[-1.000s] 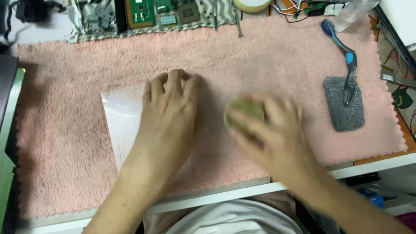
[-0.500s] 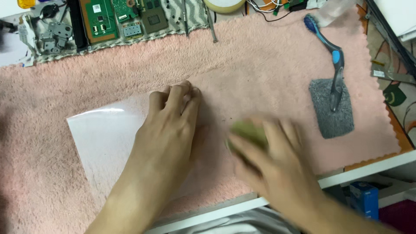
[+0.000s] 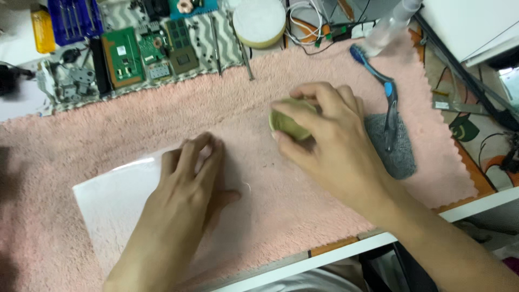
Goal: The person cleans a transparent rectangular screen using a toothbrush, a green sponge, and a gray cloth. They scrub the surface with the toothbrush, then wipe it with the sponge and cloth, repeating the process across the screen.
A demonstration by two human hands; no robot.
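Observation:
My left hand (image 3: 186,197) lies flat, fingers together, on a glossy sheet (image 3: 116,203) that rests on a pink towel (image 3: 227,116). My right hand (image 3: 327,138) grips a small round olive-green pad (image 3: 287,123) and holds it low over the towel, right of the sheet. Whether the pad touches the towel cannot be told. The right part of the sheet shows the pink towel through it or reflected in it.
A blue toothbrush (image 3: 381,92) lies on a grey pad (image 3: 397,151) by my right hand. Circuit boards (image 3: 123,57), metal parts and a screwdriver case (image 3: 73,19) sit at the back, with a round tape roll (image 3: 259,21) and a clear bottle (image 3: 389,27).
My right hand with the green pad moved from the sheet's right side up toward the back of the towel. The view shifted, showing more of the parts at the back.

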